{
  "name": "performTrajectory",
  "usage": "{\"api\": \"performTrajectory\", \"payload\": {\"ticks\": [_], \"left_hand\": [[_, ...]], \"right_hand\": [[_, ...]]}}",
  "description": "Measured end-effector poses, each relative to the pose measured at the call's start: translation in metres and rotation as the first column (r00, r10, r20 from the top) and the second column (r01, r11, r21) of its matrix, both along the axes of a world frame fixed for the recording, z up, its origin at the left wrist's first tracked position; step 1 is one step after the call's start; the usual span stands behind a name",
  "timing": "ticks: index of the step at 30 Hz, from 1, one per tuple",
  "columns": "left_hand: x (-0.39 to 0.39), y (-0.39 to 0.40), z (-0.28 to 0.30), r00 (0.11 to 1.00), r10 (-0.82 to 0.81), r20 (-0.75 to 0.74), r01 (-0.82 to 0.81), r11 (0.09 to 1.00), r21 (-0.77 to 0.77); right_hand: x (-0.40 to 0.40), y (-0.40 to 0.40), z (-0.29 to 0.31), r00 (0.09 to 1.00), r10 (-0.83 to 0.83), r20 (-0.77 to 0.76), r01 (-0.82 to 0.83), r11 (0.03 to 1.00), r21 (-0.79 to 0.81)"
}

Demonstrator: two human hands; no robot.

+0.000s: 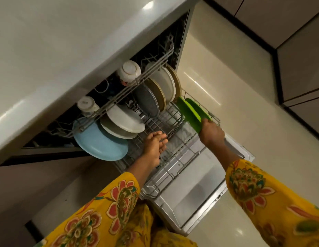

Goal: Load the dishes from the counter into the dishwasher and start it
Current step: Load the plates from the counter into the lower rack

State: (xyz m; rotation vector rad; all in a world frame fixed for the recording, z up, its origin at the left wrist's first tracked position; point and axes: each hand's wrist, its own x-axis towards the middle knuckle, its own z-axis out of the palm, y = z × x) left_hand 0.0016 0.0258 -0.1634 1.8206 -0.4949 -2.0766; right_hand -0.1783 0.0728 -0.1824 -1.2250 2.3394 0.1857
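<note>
The dishwasher's lower rack [174, 163] is pulled out over the open door [196, 195]. My right hand [211, 132] grips two green plates [190, 111] by their lower edge at the rack's right side. My left hand [155, 145] hovers over the rack's middle wires, fingers loosely bunched, holding nothing. In the rack stand a light blue plate [99, 143], two white plates [124, 122], a speckled grey plate [148, 102], and tan and white plates [165, 84]. The upper rack [123, 93] holds an upturned white bowl [129, 72] and an upturned cup [87, 106].
The pale countertop [57, 56] overhangs the dishwasher at upper left. Glossy cream floor tiles [226, 77] lie to the right. Dark cabinet fronts [298, 50] run along the far right. My yellow floral sleeves [108, 211] fill the bottom of the view.
</note>
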Motion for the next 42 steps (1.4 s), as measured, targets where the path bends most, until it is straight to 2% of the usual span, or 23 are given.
{"api": "performTrajectory", "payload": {"ticks": [8, 11, 19, 28, 35, 39, 42], "left_hand": [[0.016, 0.015, -0.056, 0.998, -0.046, 0.044, 0.044, 0.998, 0.051], [0.029, 0.019, -0.07, 0.995, -0.052, 0.088, 0.045, 0.996, 0.07], [0.047, 0.025, -0.088, 0.985, -0.086, 0.147, 0.073, 0.993, 0.09], [0.052, 0.032, -0.089, 0.986, -0.084, 0.143, 0.073, 0.994, 0.078], [0.057, 0.036, -0.084, 0.99, -0.055, 0.133, 0.047, 0.997, 0.064], [0.062, 0.04, -0.085, 0.991, -0.049, 0.124, 0.042, 0.997, 0.06], [0.067, 0.042, -0.088, 0.992, -0.035, 0.124, 0.029, 0.998, 0.056]], "right_hand": [[-0.033, -0.022, -0.073, 0.995, 0.099, -0.02, -0.098, 0.993, 0.061], [-0.036, -0.026, -0.091, 0.992, 0.124, -0.015, -0.121, 0.987, 0.11], [-0.041, -0.029, -0.122, 0.987, 0.161, -0.024, -0.157, 0.981, 0.115], [-0.044, -0.024, -0.143, 0.995, -0.013, 0.097, 0.008, 0.999, 0.042], [-0.042, -0.012, -0.14, 0.997, -0.02, 0.077, 0.011, 0.993, 0.115], [-0.04, -0.004, -0.148, 0.99, -0.077, 0.116, 0.053, 0.978, 0.2], [-0.04, -0.001, -0.152, 0.987, -0.093, 0.133, 0.064, 0.976, 0.206]]}}
